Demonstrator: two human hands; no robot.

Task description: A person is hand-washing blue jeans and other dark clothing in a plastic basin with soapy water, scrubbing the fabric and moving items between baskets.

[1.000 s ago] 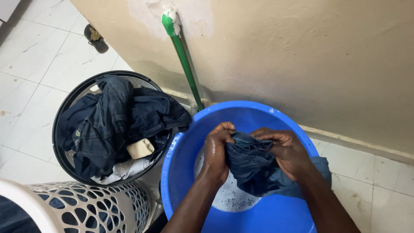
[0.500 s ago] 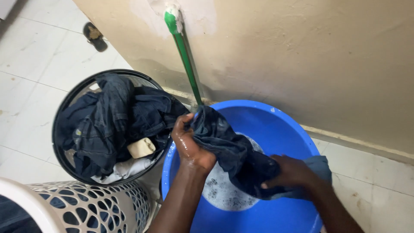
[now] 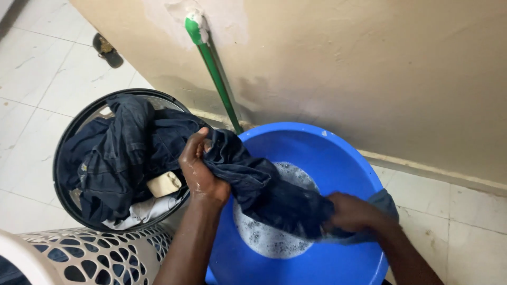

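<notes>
White tiled floor (image 3: 465, 211) beside a beige wall (image 3: 369, 68). Both hands, left hand (image 3: 199, 168) and right hand (image 3: 353, 214), grip a wet dark denim garment (image 3: 269, 190) stretched between them over a blue basin (image 3: 317, 145) of soapy water (image 3: 264, 237); left of them, a black bucket (image 3: 71, 134) holds dark clothes (image 3: 116, 153).

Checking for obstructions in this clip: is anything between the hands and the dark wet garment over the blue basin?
Nothing visible. The left hand grips one end of the dark denim garment near the blue basin's rim, and the right hand grips the other end above the soapy water. The green pole leans on the wall behind, apart from both.
</notes>
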